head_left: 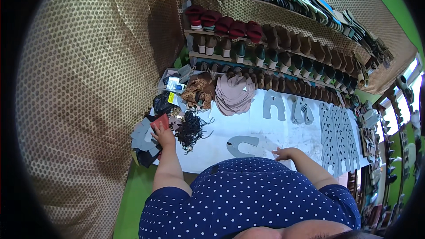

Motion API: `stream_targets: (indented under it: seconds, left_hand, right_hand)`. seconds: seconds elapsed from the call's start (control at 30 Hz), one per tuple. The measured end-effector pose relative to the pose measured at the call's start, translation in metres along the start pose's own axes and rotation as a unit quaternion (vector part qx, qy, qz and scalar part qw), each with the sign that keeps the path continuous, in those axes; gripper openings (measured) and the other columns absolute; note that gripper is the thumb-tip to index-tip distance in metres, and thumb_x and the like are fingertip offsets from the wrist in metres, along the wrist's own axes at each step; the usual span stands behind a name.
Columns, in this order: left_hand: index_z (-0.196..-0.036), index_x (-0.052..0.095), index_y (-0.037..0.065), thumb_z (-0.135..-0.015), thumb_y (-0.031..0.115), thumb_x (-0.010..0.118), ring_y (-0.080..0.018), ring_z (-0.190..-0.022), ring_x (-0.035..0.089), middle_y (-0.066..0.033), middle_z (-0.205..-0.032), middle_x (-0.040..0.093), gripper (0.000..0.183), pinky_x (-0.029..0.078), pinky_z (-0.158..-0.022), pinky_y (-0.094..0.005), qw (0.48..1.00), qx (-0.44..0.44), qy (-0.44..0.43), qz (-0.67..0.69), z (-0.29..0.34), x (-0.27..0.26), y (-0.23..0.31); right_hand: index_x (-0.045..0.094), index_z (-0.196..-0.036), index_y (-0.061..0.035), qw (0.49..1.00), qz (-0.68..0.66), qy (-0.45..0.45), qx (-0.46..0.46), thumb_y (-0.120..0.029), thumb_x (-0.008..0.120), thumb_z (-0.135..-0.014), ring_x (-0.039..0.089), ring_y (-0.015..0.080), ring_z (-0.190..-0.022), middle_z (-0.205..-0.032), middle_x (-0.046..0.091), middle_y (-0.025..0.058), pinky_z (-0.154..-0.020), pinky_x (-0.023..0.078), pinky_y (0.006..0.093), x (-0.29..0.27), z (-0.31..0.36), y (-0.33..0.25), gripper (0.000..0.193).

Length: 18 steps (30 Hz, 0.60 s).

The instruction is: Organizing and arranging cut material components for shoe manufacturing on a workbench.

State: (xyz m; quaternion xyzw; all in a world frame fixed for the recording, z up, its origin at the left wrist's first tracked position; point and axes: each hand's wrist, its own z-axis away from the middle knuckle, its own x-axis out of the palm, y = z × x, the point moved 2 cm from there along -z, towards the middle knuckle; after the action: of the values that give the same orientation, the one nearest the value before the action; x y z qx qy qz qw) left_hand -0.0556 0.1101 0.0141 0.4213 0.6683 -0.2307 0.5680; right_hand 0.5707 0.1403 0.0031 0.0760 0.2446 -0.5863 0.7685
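Note:
At the left end of the table, my left hand rests with spread fingers on a flat red piece, among grey cut pieces. My right hand is near the table's front edge, fingers apart and with nothing in them. Between the hands lies a single grey U-shaped shoe upper piece. Beyond my left hand sits a tangled heap of black strips.
Pale pink cut pieces and leopard-print pieces are piled at the back. Grey cut pieces lie in rows at the right of the white tabletop. Shelves behind hold red slippers and shoe heels. A patterned curtain hangs at left.

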Motion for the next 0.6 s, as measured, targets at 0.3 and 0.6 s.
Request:
stream_targets:
  seconds: [0.3, 0.6]
  left_hand:
    - [-0.092, 0.078, 0.019, -0.081, 0.026, 0.074, -0.0379, -0.147, 0.029, -0.0083, -0.154, 0.045, 0.014, 0.015, -0.119, -0.0637, 0.996, 0.026, 0.041, 0.069, 0.004, -0.012, 0.016]
    - [-0.095, 0.080, 0.007, -0.082, 0.026, 0.079, -0.0323, -0.137, 0.047, -0.0235, -0.143, 0.054, 0.022, 0.036, -0.111, -0.0390, 0.848, -0.005, -0.068, 0.526, 0.034, -0.051, 0.125]
  right_hand:
    - [0.020, -0.161, -0.0331, 1.000, -0.001, -0.016, 0.026, -0.059, 0.055, -0.093, 0.031, 0.0405, -0.148, -0.169, 0.007, 0.0138, -0.119, 0.027, 0.0472, -0.012, 0.004, -0.007, 0.080]
    - [0.046, -0.151, -0.0269, 0.993, 0.037, 0.090, 0.060, -0.062, 0.055, -0.092, 0.045, 0.0360, -0.140, -0.151, 0.050, 0.0123, -0.116, 0.034, 0.0470, -0.040, 0.022, -0.039, 0.069]
